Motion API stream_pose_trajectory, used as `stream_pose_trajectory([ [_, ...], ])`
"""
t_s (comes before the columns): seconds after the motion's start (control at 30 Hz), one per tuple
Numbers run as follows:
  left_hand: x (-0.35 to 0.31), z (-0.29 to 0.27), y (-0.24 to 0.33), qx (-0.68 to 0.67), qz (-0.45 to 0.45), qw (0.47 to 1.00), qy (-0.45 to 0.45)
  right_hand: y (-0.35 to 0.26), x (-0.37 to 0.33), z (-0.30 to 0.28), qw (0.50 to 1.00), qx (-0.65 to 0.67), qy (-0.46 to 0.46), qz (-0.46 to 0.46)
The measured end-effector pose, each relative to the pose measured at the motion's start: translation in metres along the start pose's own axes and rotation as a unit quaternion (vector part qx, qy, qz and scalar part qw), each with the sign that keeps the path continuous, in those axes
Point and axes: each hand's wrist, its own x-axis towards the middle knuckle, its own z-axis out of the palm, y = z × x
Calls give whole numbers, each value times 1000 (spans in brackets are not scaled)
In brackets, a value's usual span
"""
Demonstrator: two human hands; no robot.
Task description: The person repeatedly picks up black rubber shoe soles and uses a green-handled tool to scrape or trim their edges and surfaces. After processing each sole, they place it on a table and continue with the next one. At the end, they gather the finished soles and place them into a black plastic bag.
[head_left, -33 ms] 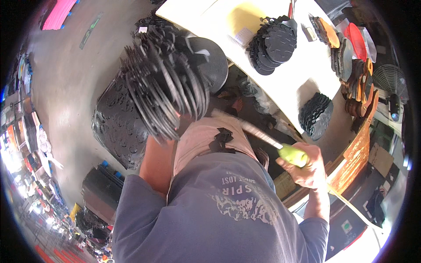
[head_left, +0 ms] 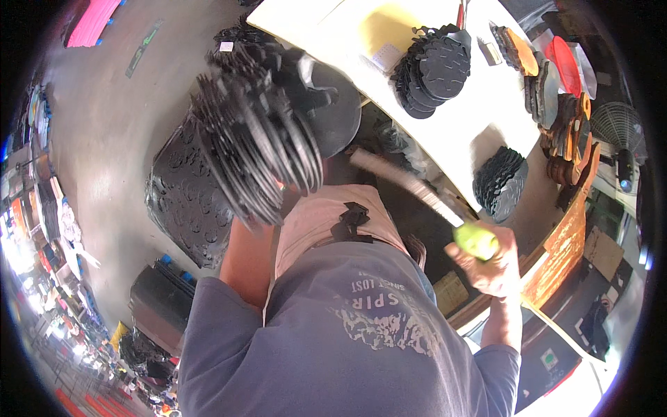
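My left hand (head_left: 283,182) is mostly hidden under a thick, fanned-out stack of flat black sole-shaped pieces (head_left: 257,139), which it holds up over my lap; motion blurs the stack's edges. In my right hand (head_left: 492,267), the fingers are wrapped round the lime-green handle of a long narrow tool (head_left: 417,187). Its pale strip-like end is blurred, so I cannot tell whether it is a blade or bristles. That end points up and left toward the stack, with a gap between them. Beyond the stack lies a round black piece (head_left: 333,108).
A pale table (head_left: 445,142) at the far right bears two black stacks (head_left: 441,66) (head_left: 501,182). Orange, red and dark pieces (head_left: 528,55) line its right edge, near a fan (head_left: 617,128). A black plastic-covered bundle (head_left: 187,191) stands on the left. A pale cord (head_left: 556,326) runs at lower right.
My right hand has shifted slightly right, and the tool's end has swung up and away from me. The held stack has moved a little left, its front pieces tilting differently.
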Motion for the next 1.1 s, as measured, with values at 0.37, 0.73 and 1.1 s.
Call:
stream_pose_trajectory([
  [0.37,-41,-1,36,76,-85,993,11,-4,10,-15,987,-35,-159,-11],
  [0.73,-27,44,59,657,-433,614,-69,-44,55,-62,962,-120,-246,13],
  [1.1,-31,43,58,614,-409,672,-61,-58,64,-57,955,-150,-252,-51],
])
